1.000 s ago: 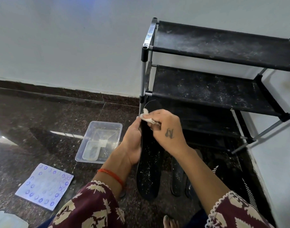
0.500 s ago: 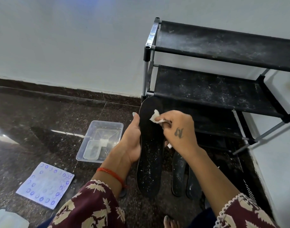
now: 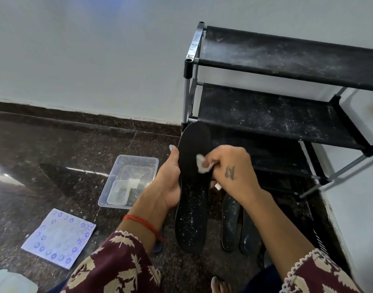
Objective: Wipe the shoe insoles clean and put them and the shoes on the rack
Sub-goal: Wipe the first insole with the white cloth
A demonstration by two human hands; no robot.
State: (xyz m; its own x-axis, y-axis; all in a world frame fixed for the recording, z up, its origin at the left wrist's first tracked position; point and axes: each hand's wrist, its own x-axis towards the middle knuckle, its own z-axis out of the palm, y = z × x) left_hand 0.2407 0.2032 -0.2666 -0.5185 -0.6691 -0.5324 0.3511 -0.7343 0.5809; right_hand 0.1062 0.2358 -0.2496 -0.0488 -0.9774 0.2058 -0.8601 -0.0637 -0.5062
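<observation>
My left hand (image 3: pixel 168 180) grips a long black insole (image 3: pixel 193 208) by its left edge, holding it upright in front of me. White specks cover its lower half; the toe end looks darker and cleaner. My right hand (image 3: pixel 232 172) pinches a small white wipe (image 3: pixel 201 163) and presses it on the insole's upper part. Two more dusty black insoles (image 3: pixel 231 225) lie on the floor just right of it. The black fabric shoe rack (image 3: pixel 287 115) stands behind, its shelves dusty. Black shoes (image 3: pixel 316 240) sit dimly at the rack's foot.
A clear plastic tub (image 3: pixel 137 166) with a smaller container inside sits on the dark stone floor to the left. A blue-patterned cloth (image 3: pixel 58 237) lies nearer me on the left. A white object (image 3: pixel 10 281) shows at the bottom left corner. The white wall stands behind.
My right hand with the wipe has slid down from the insole's toe end toward its middle, uncovering the cleaned toe. The left hand keeps its grip.
</observation>
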